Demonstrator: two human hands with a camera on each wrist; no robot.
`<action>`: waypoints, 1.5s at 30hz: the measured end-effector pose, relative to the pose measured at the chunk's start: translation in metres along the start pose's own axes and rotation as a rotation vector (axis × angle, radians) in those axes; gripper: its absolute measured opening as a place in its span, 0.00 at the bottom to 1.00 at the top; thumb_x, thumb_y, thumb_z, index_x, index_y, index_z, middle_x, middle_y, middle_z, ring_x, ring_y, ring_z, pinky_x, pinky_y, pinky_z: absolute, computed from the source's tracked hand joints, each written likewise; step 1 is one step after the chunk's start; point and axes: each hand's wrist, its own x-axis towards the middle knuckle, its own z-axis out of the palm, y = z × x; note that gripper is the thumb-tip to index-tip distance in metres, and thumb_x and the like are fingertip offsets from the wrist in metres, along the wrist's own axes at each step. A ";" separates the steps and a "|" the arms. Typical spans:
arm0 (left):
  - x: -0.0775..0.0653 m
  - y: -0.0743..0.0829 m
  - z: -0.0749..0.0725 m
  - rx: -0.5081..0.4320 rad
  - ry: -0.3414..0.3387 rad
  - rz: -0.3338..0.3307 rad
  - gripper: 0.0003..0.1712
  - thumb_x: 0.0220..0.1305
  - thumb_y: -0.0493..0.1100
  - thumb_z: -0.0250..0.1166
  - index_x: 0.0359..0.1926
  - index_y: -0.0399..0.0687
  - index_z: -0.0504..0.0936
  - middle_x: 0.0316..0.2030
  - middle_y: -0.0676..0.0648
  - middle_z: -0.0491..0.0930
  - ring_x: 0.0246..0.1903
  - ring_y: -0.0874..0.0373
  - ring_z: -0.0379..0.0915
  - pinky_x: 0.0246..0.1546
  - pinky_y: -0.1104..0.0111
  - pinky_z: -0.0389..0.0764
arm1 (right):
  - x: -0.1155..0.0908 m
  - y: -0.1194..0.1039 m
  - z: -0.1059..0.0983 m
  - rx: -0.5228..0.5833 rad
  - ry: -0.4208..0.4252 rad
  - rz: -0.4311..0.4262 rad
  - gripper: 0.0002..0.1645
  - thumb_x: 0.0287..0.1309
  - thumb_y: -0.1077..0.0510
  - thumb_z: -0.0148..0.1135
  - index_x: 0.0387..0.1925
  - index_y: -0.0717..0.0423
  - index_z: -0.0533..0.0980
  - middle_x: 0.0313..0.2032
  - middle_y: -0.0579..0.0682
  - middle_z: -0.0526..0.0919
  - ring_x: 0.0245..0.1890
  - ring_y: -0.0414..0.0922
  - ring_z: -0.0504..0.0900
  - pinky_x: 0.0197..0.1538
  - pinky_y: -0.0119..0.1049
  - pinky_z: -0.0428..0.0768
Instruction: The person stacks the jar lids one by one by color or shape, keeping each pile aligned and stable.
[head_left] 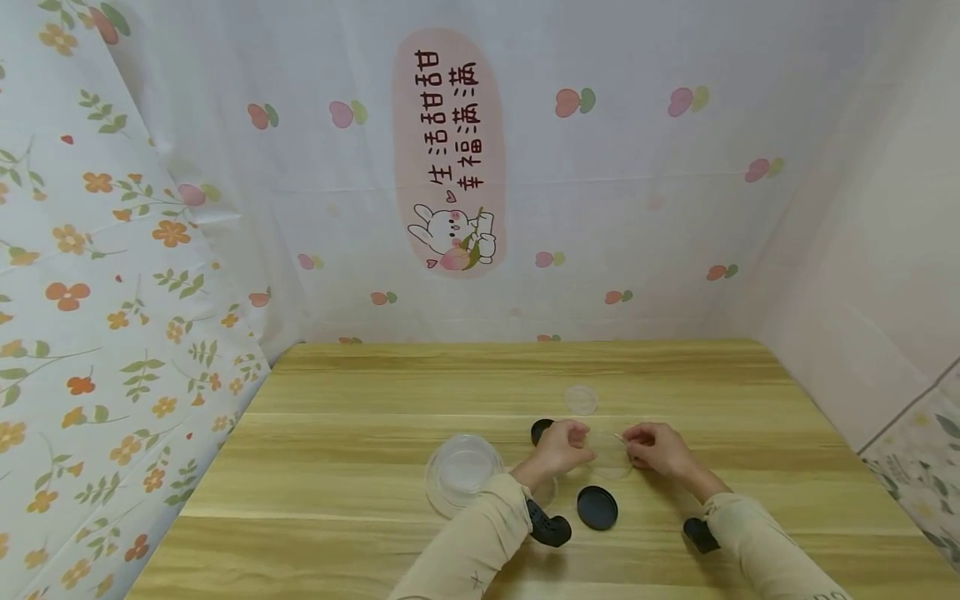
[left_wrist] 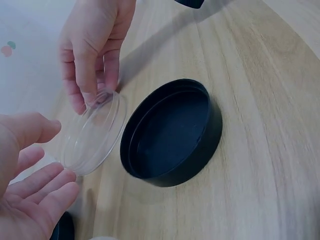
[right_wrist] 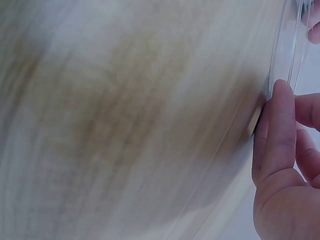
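A clear, shallow round dish [head_left: 612, 461] is between the two hands. My right hand [head_left: 663, 450] pinches its edge with thumb and fingers, as the left wrist view also shows. At the opposite edge is my left hand [head_left: 557, 452], its thumb apart from the fingers and its fingertips [left_wrist: 66, 172] right at the rim. In the left wrist view the dish [left_wrist: 92, 132] is tilted beside a round black lid [left_wrist: 170, 135], whose hollow side faces up. That lid [head_left: 597, 508] lies on the table in front of the hands.
Another black round piece [head_left: 542, 430] lies behind the left hand, partly hidden. Stacked clear round containers [head_left: 442, 483] stand left of the left wrist. A thin clear disc [head_left: 581, 400] lies farther back on the wooden table [head_left: 337, 467]. Patterned cloth [head_left: 637, 208] hangs behind the table.
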 end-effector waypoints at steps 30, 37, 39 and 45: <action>0.000 -0.006 0.005 0.128 0.073 -0.008 0.17 0.46 0.34 0.64 0.41 0.35 0.80 0.32 0.46 0.80 0.33 0.60 0.76 0.31 0.77 0.73 | -0.001 -0.004 -0.002 0.034 -0.012 0.019 0.12 0.54 0.71 0.52 0.39 0.79 0.71 0.29 0.57 0.76 0.27 0.43 0.75 0.30 0.34 0.79; -0.001 -0.007 0.002 0.133 0.087 0.020 0.16 0.47 0.33 0.65 0.40 0.33 0.79 0.32 0.45 0.81 0.34 0.56 0.77 0.33 0.77 0.74 | -0.002 -0.011 0.000 0.038 0.006 0.019 0.13 0.54 0.70 0.52 0.40 0.78 0.71 0.30 0.58 0.77 0.27 0.44 0.76 0.30 0.33 0.78; -0.002 -0.007 0.000 0.120 0.088 0.031 0.16 0.48 0.33 0.64 0.41 0.33 0.79 0.32 0.45 0.80 0.34 0.56 0.76 0.33 0.76 0.74 | -0.003 -0.014 0.000 0.032 0.011 0.010 0.13 0.54 0.70 0.52 0.40 0.78 0.71 0.29 0.57 0.77 0.26 0.43 0.75 0.28 0.32 0.78; -0.003 -0.006 -0.003 0.057 0.133 0.081 0.13 0.48 0.32 0.60 0.38 0.33 0.80 0.30 0.44 0.80 0.30 0.59 0.76 0.29 0.76 0.73 | -0.002 -0.018 -0.002 -0.001 0.036 -0.031 0.12 0.53 0.69 0.54 0.38 0.77 0.73 0.27 0.57 0.78 0.22 0.42 0.75 0.25 0.33 0.77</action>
